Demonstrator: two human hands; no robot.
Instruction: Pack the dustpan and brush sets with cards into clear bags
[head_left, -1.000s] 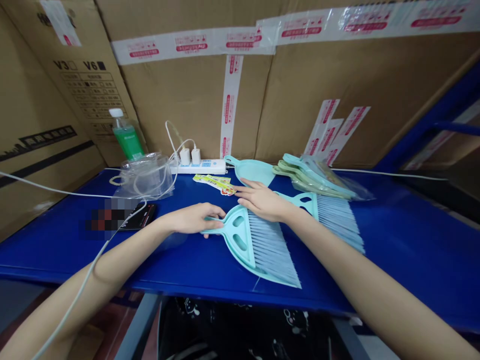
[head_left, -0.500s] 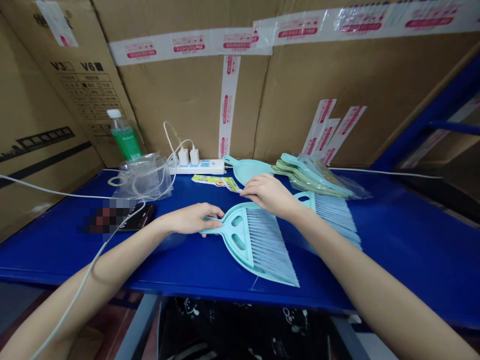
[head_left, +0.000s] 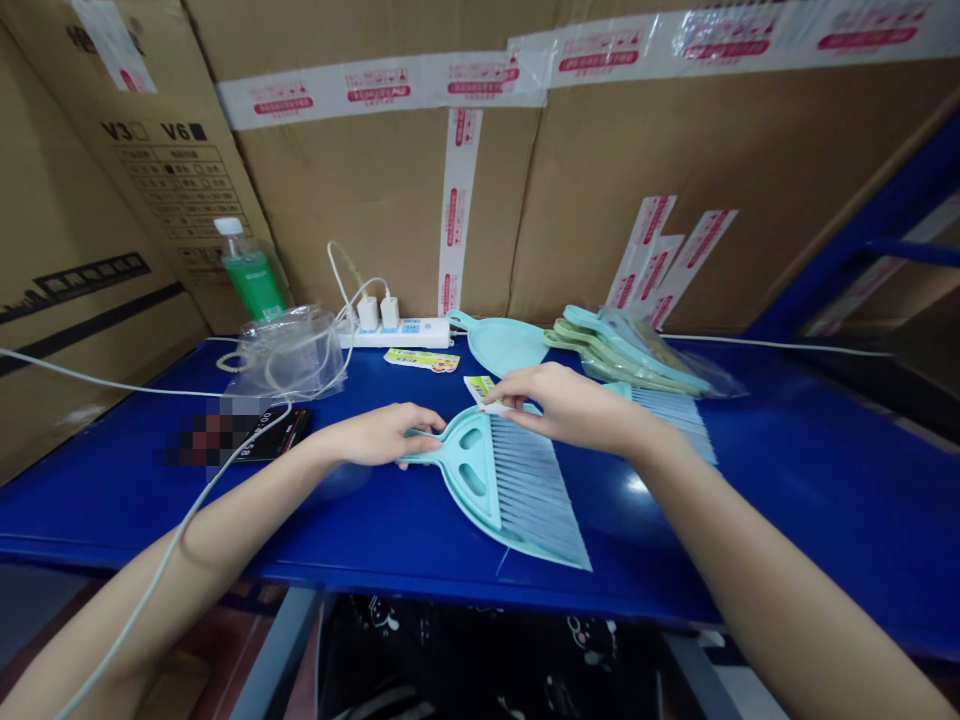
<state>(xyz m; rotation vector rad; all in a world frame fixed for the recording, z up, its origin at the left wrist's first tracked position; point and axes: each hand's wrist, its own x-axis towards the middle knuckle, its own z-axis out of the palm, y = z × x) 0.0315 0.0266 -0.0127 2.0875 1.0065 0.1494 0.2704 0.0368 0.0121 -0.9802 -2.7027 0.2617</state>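
Observation:
My left hand (head_left: 390,434) is closed around the handle end of a light-blue hand brush (head_left: 480,470) lying on a matching dustpan (head_left: 471,513). The brush's grey-blue bristles point right and toward the table's front edge. My right hand (head_left: 562,402) pinches a small yellow-green and white paper label (head_left: 480,388) above the far edge of the dustpan. Behind my right forearm, a second light-blue brush (head_left: 679,415) is partly hidden. Another label (head_left: 421,360) lies flat farther back.
A light-blue dustpan (head_left: 506,343) and bagged green and blue sets (head_left: 637,350) lie at the back. A power strip (head_left: 420,332) with two chargers, crumpled clear plastic (head_left: 292,355), a green bottle (head_left: 253,280) and a phone (head_left: 274,435) are leftward. A white cable crosses my left forearm.
My right hand has moved slightly right and toward me, bringing the pinched label away from the one lying behind. My left hand and the brush and dustpan have barely shifted.

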